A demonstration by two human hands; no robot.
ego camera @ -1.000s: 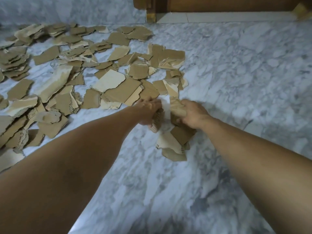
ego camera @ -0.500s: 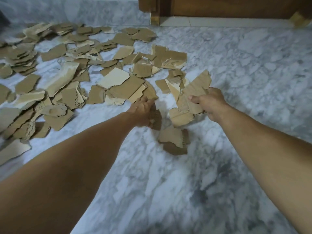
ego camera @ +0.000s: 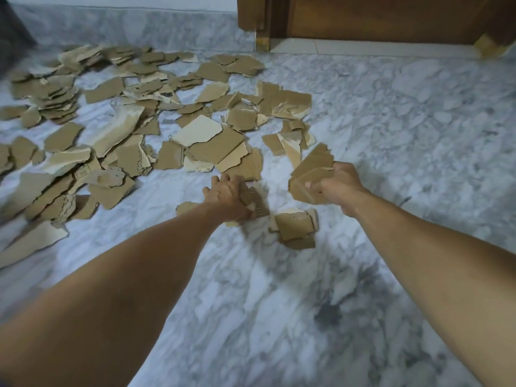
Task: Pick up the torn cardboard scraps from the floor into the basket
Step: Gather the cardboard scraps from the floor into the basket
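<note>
Several torn brown cardboard scraps (ego camera: 212,146) lie spread over the marble floor (ego camera: 307,317), mostly to the left and in the middle. My right hand (ego camera: 339,187) grips a bunch of scraps (ego camera: 311,174) lifted a little off the floor. My left hand (ego camera: 226,196) holds a corrugated scrap (ego camera: 255,201) low at the floor, its fingers curled round it. A small stack of scraps (ego camera: 296,227) lies between and just below my two hands. No basket is in view.
A wooden door and its frame (ego camera: 363,18) stand at the back, with a pale threshold strip (ego camera: 363,48). A marble skirting (ego camera: 125,26) runs along the back left. Thick piles of scraps (ego camera: 50,99) lie at the far left.
My right hand has lifted a bunch of scraps off the floor and holds them up. My left hand stays low with its corrugated scrap and has shifted slightly toward me.
</note>
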